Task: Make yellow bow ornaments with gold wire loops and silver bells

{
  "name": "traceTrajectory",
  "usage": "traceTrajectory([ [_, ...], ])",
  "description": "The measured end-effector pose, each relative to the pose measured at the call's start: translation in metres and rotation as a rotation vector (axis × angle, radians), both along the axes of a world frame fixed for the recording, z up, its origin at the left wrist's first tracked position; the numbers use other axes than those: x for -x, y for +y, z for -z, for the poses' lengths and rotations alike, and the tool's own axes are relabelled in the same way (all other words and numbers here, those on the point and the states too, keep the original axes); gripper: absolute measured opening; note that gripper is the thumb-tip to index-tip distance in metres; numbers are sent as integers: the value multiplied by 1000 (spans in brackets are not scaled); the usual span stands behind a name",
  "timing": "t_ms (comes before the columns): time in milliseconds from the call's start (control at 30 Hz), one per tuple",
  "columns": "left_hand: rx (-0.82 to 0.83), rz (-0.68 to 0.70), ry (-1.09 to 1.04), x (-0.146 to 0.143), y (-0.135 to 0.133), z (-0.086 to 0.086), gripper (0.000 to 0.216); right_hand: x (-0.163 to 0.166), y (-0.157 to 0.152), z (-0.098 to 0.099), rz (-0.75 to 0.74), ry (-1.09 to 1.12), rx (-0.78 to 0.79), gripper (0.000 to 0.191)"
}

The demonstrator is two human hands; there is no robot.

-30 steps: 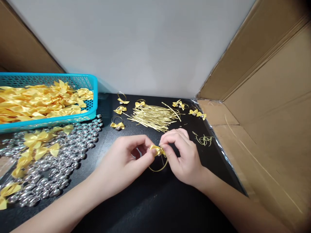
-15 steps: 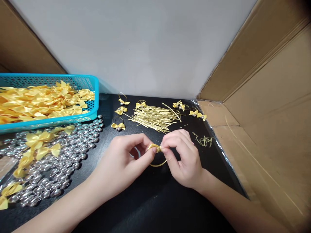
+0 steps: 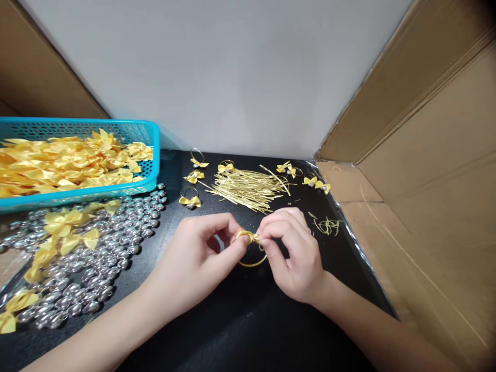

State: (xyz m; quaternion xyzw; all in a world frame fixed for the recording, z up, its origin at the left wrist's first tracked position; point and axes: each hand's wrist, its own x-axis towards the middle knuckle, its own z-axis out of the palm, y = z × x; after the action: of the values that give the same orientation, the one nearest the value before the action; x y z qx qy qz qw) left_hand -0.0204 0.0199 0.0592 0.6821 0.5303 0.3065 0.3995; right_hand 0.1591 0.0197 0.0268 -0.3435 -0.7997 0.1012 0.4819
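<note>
My left hand (image 3: pixel 199 253) and my right hand (image 3: pixel 294 253) meet over the black table (image 3: pixel 232 320), both pinching a small yellow ribbon bow (image 3: pixel 248 236). A thin gold wire loop (image 3: pixel 253 261) hangs from the bow between my fingers. A heap of straight gold wires (image 3: pixel 248 187) lies just beyond my hands. Several finished bows with wire loops (image 3: pixel 189 200) are scattered around that heap.
A blue plastic basket (image 3: pixel 153 150) full of yellow bows stands at the far left. Silver beads (image 3: pixel 116 243) with a few loose bows spread in front of it. Cardboard walls (image 3: pixel 426 170) close in the right side, a grey wall the back. Gold wire scraps (image 3: pixel 327 224) lie at right.
The bow and my fingertips have shifted slightly up and left, and the wire loop below looks smaller. Both hands stay pinched on the bow.
</note>
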Motion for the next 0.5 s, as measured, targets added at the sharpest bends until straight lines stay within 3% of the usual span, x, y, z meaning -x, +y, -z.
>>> traceTrajectory([
  [267, 78, -28, -120, -3, 4, 6, 26, 6, -6, -2, 152, 47, 5, 9],
  [500, 55, -75, -225, -6, 4, 6, 23, 9, -7, 4, 337, -62, 68, 10],
])
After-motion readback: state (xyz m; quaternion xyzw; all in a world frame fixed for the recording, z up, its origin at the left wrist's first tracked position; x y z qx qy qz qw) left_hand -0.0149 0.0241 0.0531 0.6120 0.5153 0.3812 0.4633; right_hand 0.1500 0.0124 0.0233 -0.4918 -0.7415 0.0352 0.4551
